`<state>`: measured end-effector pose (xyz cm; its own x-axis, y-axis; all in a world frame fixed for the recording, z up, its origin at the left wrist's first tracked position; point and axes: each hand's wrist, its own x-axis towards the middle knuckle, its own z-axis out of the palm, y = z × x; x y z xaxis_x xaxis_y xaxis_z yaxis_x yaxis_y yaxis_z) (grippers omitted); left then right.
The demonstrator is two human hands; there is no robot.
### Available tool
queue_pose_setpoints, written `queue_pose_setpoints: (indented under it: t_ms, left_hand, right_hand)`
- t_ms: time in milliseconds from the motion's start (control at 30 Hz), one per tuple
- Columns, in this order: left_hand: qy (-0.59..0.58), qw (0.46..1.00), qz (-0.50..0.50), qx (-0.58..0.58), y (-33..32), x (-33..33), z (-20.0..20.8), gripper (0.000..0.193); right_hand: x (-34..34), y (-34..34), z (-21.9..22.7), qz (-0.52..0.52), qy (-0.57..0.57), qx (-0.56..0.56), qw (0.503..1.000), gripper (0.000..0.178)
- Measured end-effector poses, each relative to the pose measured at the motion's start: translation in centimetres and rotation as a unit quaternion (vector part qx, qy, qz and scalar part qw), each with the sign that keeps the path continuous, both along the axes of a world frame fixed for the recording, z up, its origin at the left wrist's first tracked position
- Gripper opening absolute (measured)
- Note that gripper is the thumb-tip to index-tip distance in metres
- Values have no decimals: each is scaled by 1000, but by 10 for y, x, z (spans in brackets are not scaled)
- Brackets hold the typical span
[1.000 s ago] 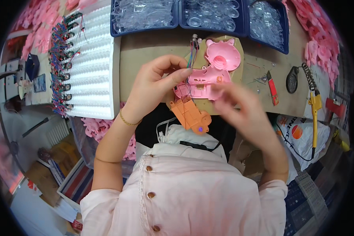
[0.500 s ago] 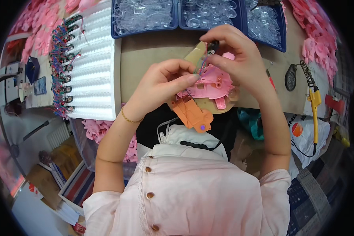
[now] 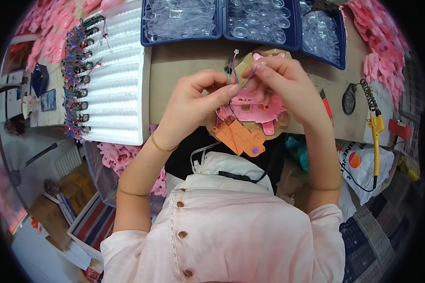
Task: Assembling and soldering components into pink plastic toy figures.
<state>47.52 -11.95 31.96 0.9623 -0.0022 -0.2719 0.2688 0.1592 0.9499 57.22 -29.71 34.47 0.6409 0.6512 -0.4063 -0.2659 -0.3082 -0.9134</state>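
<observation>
Thin coloured wires (image 3: 235, 70) stand up between my hands. My left hand (image 3: 200, 96) is closed, pinching them between thumb and forefinger. A small white plug tops one wire, and a dark part shows behind my left fingertips. My right hand (image 3: 288, 87) is also closed, its thumb and forefinger gripping a blue-purple wire (image 3: 251, 75); something small and clear shows at those fingertips. Beneath both hands a pink plastic shell (image 3: 257, 113) lies on a yellowish shaped holder (image 3: 282, 123). An orange plastic box (image 3: 236, 137) with a purple knob hangs at its near side, wires running up from it.
White ridged foam (image 3: 120, 85) at left bears a row of wired round parts (image 3: 82, 94). Blue trays (image 3: 222, 28) of clear plastic pieces line the back. A yellow soldering iron (image 3: 377, 125) stands at right near a coiled spring. Pink parts (image 3: 385, 56) heap behind it.
My right hand has come down from the dark part and now pinches a wire end. The wires are spread apart, with the plug upright. My left hand keeps its pinch; the whole view has shifted slightly.
</observation>
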Motion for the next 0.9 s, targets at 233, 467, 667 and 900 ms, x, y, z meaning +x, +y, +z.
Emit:
queue_pose_setpoints:
  t_ms: [233, 467, 667, 900]
  left_hand:
    - [-142, 961, -17, 236, -7, 6, 9, 19]
    - [36, 979, 68, -187, 7, 5, 0, 17]
    - [41, 917, 34, -395, 16, 19, -13, 14]
    - [-1, 976, 109, 187, 29, 12, -23, 29]
  right_hand:
    - [-21, 13, -8, -74, -38, 100, 991, 19]
    - [-20, 6, -13, -86, 32, 156, 984, 14]
    - [-26, 5, -7, -85, 49, 163, 982, 14]
    - [-28, 6, -11, -174, 10, 199, 964, 18]
